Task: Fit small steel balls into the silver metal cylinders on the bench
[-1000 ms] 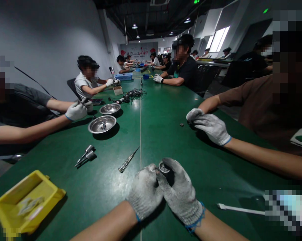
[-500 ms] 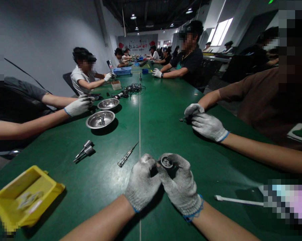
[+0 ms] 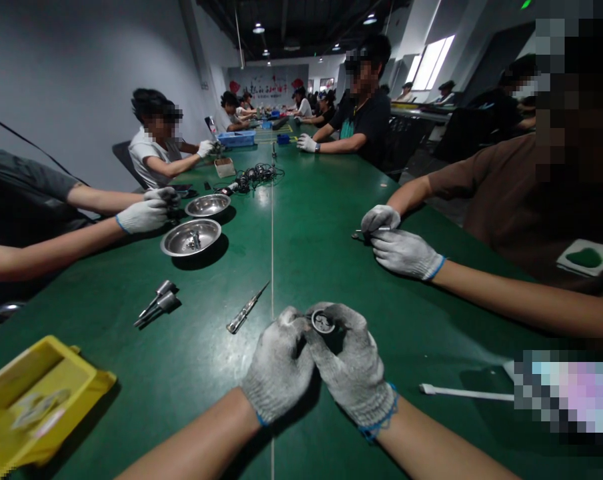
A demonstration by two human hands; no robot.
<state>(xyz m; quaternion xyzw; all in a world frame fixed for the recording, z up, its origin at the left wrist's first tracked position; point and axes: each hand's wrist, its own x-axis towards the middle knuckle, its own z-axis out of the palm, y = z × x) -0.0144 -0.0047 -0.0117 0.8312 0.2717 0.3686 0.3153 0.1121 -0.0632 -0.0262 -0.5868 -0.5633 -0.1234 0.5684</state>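
Both my hands wear grey-white knit gloves and meet low in the middle of the view. Between the thumb and fingers of my right hand (image 3: pixel 351 357) sits a small round metal part (image 3: pixel 323 321), its open end with inner pieces facing me. Closed in a pinch, my left hand (image 3: pixel 280 360) touches the left side of that part; what its fingertips hold, if anything, is hidden. Just left of my hands a clear-handled screwdriver (image 3: pixel 246 310) lies on the green table (image 3: pixel 221 400). Farther left rest two metal cylinders with thin shafts (image 3: pixel 157 305).
A yellow bin (image 3: pixel 41 407) with small pale pieces stands at lower left. Two steel bowls (image 3: pixel 191 239) and tangled black cables (image 3: pixel 256 177) lie beyond. At right are a white cable (image 3: pixel 466 393) and a blurred-out device. A co-worker's gloved hands (image 3: pixel 401 247) work at right; others sit along the table.
The whole view has shifted slightly, moving things left. My hands keep the same hold on the round part. The co-worker at right now shows a thin rod in their hands.
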